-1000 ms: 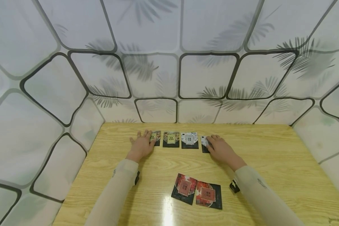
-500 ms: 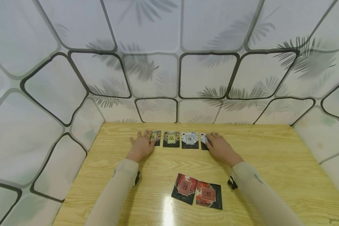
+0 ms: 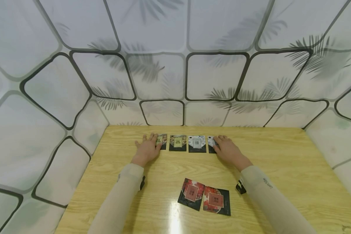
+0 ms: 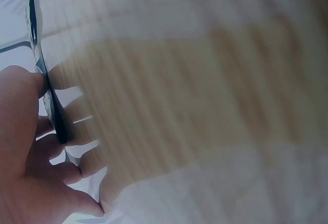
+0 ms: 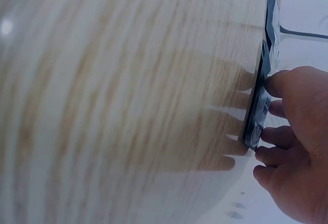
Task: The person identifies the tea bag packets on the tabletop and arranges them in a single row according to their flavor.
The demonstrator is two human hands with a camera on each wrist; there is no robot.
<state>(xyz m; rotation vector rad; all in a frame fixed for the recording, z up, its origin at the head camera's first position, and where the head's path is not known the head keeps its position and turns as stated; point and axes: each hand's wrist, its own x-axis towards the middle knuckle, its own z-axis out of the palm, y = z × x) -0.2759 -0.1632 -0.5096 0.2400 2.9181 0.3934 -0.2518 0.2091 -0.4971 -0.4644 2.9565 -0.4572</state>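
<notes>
Flat square packets lie in a row near the table's far edge. My left hand [image 3: 147,150] rests with spread fingers on the leftmost yellow-labelled packet [image 3: 163,142], partly covering it. Beside that lies another yellow-labelled packet [image 3: 177,143], then a white-and-black packet [image 3: 197,144]. At the row's right end, a second white-and-black packet [image 3: 210,143] is half hidden under my right hand [image 3: 229,151], whose fingers touch its top. Edge-on, the left wrist view shows the leftmost packet [image 4: 60,121] by the fingers; the right wrist view shows the rightmost packet [image 5: 258,101] under the fingertips.
Nearer on the wooden table [image 3: 152,201], two red-and-black packets, one tilted [image 3: 191,194] and one turned sideways [image 3: 216,200], lie edge to edge between the forearms. Patterned fabric walls [image 3: 213,78] rise behind the table and along both sides.
My right hand has slid the rightmost packet slightly away from me and to the left, more level with the row. The left hand and the other packets stay in place.
</notes>
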